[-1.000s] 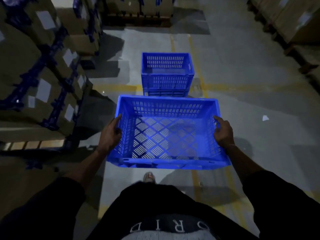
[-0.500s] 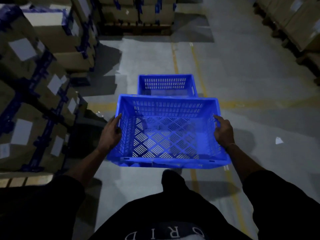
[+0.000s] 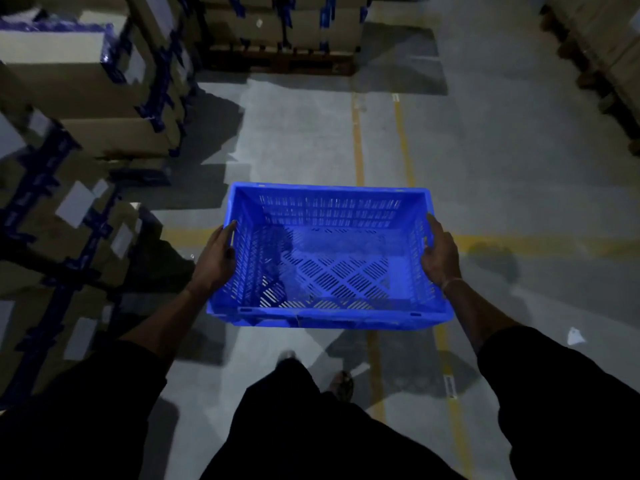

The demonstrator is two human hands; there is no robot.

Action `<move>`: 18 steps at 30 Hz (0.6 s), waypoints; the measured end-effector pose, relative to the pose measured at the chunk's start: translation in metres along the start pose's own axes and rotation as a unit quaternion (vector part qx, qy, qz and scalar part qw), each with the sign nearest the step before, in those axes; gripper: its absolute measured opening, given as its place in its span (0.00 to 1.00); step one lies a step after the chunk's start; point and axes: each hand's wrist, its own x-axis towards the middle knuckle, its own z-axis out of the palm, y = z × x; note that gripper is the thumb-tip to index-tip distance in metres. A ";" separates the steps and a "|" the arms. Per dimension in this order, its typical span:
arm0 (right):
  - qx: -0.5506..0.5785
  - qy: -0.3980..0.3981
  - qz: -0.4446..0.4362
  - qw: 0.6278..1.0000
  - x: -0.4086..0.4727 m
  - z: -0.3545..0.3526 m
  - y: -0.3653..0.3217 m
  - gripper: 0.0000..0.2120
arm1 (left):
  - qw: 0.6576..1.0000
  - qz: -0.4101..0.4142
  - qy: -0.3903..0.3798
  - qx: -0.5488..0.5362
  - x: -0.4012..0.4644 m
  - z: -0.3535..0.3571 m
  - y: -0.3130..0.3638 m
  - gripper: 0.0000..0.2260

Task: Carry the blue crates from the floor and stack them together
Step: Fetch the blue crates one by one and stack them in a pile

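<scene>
Hands grip the blue crate (image 3: 329, 258) by its short ends, left hand (image 3: 216, 259) and right hand (image 3: 440, 252) opposite, keeping it level above the floor (image 3: 311, 140) for stacking.

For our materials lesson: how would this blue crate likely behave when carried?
The blue crate probably stays stiff: held only at its ends by left hand and right hand, it shows no sag. Likely light: slotted walls, empty.

I'm looking at a dim warehouse: labelled, taped cardboard cartons (image 3: 86, 216) stacked left of my left hand (image 3: 216, 259), more on a wooden pallet (image 3: 277, 62) ahead, yellow lane lines (image 3: 358, 140) across the concrete floor (image 3: 485, 161).
</scene>
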 end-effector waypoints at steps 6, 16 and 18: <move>-0.026 -0.031 0.055 0.998 0.092 0.033 -0.004 0.32 | 1.000 -0.011 -0.022 -0.005 0.094 0.023 -0.014 0.31; -0.063 -0.048 0.106 0.991 0.205 0.094 0.002 0.34 | 0.999 -0.026 -0.027 -0.019 0.208 0.063 -0.035 0.29; -0.066 -0.050 0.097 0.992 0.215 0.106 0.005 0.35 | 0.999 -0.023 -0.038 -0.029 0.218 0.069 -0.044 0.30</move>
